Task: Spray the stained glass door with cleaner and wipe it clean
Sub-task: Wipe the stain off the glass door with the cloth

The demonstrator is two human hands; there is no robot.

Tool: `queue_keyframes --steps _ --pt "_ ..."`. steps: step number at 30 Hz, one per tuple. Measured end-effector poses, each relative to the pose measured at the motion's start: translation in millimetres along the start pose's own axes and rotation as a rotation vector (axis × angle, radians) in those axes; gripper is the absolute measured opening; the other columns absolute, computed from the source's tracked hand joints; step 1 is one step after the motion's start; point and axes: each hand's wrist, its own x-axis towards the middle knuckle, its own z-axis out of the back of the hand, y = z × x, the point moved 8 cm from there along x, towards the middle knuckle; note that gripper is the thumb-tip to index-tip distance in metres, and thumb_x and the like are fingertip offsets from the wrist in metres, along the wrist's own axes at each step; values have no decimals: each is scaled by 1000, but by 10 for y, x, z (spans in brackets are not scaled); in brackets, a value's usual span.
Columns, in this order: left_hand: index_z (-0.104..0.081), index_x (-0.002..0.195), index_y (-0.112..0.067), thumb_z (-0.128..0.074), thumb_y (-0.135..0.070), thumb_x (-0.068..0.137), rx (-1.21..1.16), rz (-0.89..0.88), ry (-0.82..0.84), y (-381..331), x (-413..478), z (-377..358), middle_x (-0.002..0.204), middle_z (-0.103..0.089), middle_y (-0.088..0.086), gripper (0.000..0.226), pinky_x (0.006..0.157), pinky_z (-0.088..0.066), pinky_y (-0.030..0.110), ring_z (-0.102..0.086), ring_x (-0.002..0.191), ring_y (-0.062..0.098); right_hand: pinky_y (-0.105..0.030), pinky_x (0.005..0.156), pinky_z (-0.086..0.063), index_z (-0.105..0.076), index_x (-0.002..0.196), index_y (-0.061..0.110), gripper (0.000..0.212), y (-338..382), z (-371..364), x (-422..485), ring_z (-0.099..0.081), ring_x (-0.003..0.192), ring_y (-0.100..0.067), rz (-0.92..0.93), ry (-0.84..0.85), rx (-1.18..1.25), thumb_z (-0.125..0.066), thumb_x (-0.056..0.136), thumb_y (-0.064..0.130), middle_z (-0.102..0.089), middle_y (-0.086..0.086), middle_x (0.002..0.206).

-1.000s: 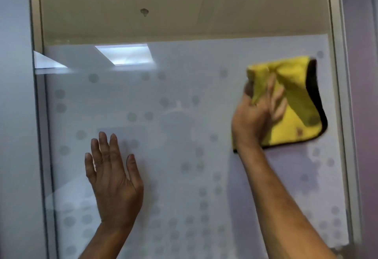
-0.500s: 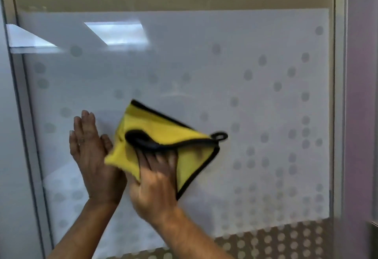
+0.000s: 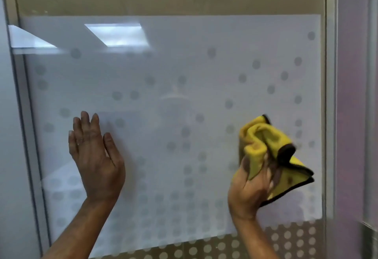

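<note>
The glass door (image 3: 204,99) fills nearly everything in front of the person, standing upright in a pale metal frame (image 3: 329,95) that runs down its right edge and slants along its left. Most of the pane carries a frosted white film (image 3: 204,33) dotted with grey circles, sparse toward the top and crowding together lower down. Above the film the glass is clear, showing a beige ceiling behind it. Two bright rectangular light reflections (image 3: 116,34) sit on the upper left of the frosted part. Along the bottom a band of darker glass with pale dots (image 3: 286,238) begins. I can't make out distinct stains; the surface only looks hazy and a little smeared near the middle.

The left hand (image 3: 96,156) is spread open, palm flat against the glass on the lower left, fingers pointing up and close together, thumb out to the right.

The right hand (image 3: 249,187) is low on the right side, closed around a bunched yellow cloth (image 3: 266,142) with a dark trimmed edge. The cloth is crumpled above the fingers and pressed to the pane, one folded corner sticking out to the right, near the frame.
</note>
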Motion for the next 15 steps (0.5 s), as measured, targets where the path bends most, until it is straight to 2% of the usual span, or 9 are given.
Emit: queue_keyframes --steps 4,7,11,15 --pt "-39 154 -1 -36 -17 110 20 -10 7 -9 13 -1 165 -34 18 47 130 -15 47 -22 159 29 -50 124 -24 -52 148 8 69 306 -350 895 -41 145 -33 -137 -97 40 -38 103 58 -54 -13 152" --pt "-40 153 0 -37 -17 109 41 -16 2 -14 12 2 165 -35 18 48 129 -20 52 -24 158 30 -45 126 -18 -51 149 10 65 792 -659 1442 -33 152 -32 -103 -86 135 -40 101 53 -51 -5 156" --pt "-41 153 1 -38 -18 108 81 -41 10 -26 16 -11 164 -36 19 49 127 -22 55 -26 157 32 -50 126 -20 -51 148 5 65 1508 -1006 1657 -33 151 -39 -29 46 244 -47 100 47 -49 -16 156" --pt "-42 152 0 -41 -19 107 100 -40 29 -39 33 19 163 -37 19 49 126 -25 54 -28 157 32 -60 115 -37 -61 138 0 55 2208 -1207 1474 -52 135 -48 248 107 251 -63 95 35 -60 -25 142"
